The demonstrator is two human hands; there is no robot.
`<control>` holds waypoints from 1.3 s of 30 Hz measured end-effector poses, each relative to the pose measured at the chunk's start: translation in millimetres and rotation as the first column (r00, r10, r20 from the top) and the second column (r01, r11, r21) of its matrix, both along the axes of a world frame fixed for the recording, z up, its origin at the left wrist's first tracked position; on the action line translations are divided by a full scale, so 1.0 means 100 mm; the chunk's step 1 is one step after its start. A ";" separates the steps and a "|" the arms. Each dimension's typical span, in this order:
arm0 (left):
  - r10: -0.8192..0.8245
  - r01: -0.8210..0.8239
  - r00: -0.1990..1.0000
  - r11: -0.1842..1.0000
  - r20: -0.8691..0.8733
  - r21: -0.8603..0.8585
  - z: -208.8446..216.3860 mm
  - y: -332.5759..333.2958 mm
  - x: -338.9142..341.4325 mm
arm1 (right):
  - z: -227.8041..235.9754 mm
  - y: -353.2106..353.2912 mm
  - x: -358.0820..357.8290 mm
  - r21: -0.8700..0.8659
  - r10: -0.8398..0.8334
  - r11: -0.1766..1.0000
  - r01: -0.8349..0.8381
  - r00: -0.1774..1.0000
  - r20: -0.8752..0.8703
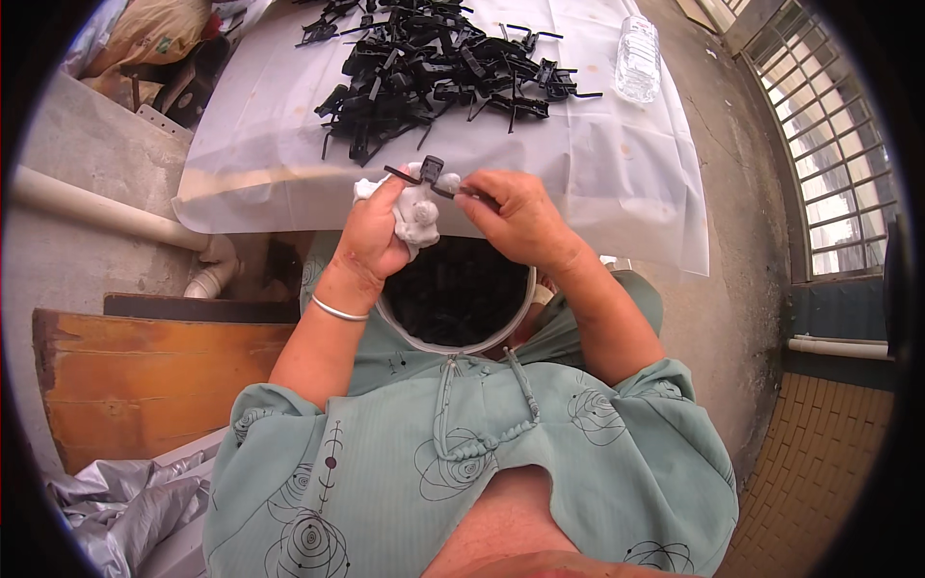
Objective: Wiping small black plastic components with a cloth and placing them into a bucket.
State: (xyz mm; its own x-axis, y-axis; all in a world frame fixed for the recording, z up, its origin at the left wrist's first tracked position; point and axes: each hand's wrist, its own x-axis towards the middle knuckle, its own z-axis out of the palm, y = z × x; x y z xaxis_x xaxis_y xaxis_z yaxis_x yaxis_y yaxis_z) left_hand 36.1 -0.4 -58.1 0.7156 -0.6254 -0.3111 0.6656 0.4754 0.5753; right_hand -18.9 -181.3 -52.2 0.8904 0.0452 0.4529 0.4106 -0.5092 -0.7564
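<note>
- My left hand [371, 236] is closed around a crumpled white cloth [417, 217], thumb pressed up against the small black plastic part [431, 174] that sits at the top of the cloth.
- My right hand [515, 217] pinches the same part from the right side, fingertips closed on its thin stem; the other fingers are curled in.
- The part lies between both hands, just above them, its long axis running left to right. Both hands touch it, so neither is nearer; the left carries it on the cloth, the right grips the end.
- Straight below my hands, on my lap, is a round white-rimmed bowl [525, 308] that looks filled with dark pieces; I cannot make out single ones.
- Beyond my hands, on the far side, the desk [626, 183] is covered with a white sheet and carries a loose heap of black plastic parts [424, 72], well apart from my hands.
- To the far right of the heap lies a clear plastic bottle [638, 58] on its side.
- Left of me stands a wooden board [145, 376], with crumpled grey sheeting [116, 511] near it.
</note>
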 end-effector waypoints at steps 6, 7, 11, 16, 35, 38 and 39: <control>0.033 -0.117 0.919 0.975 0.394 0.190 0.15 -0.18 -0.12 | 0.15 0.03 -0.10 -0.052 -0.007 0.999 0.009 0.999 0.047; 0.020 -0.265 0.807 0.905 0.590 0.333 0.18 -0.21 -0.17 | 0.18 0.09 -0.10 -0.015 -0.018 1.000 0.020 0.991 0.134; -0.208 -0.180 0.709 0.871 0.674 0.458 0.28 -0.20 -0.28 | 0.14 0.07 -0.04 0.126 -0.140 0.983 0.136 0.990 0.024; -0.238 -0.250 0.611 0.847 0.755 0.469 0.31 -0.21 -0.31 | 0.10 0.00 -0.02 0.329 0.055 0.944 0.024 0.972 -0.226; -0.433 -0.733 0.144 0.557 0.890 0.390 0.19 -0.20 -0.36 | -0.21 0.32 -0.04 0.539 0.161 0.842 0.017 0.946 -0.282; -0.407 -0.722 0.135 0.584 0.903 0.371 0.24 -0.20 -0.37 | -0.11 0.29 -0.09 0.438 0.119 0.898 -0.029 0.977 -0.179; -0.389 -0.706 0.139 0.605 0.911 0.367 0.25 -0.20 -0.38 | -0.09 0.27 -0.10 0.376 0.103 0.924 -0.062 0.991 -0.091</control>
